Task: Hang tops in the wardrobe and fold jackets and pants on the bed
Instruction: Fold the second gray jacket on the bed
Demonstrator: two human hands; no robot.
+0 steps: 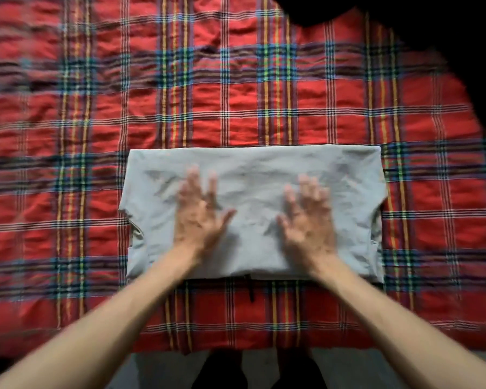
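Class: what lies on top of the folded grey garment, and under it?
Left hand and right hand lie flat on the grey garment. Plaid bedcover lies beneath; inner folds are hidden.

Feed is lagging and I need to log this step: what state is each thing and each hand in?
grey garment: folded into a rectangle, flat on the plaid blanket, creased.
left hand: open, fingers spread, palm down on the grey garment.
right hand: the same, beside it.
plaid blanket: spread out, wrinkled.
black cord: sticking out under the garment's near edge.
dark garment: far right corner, partly out of frame, state unclear.
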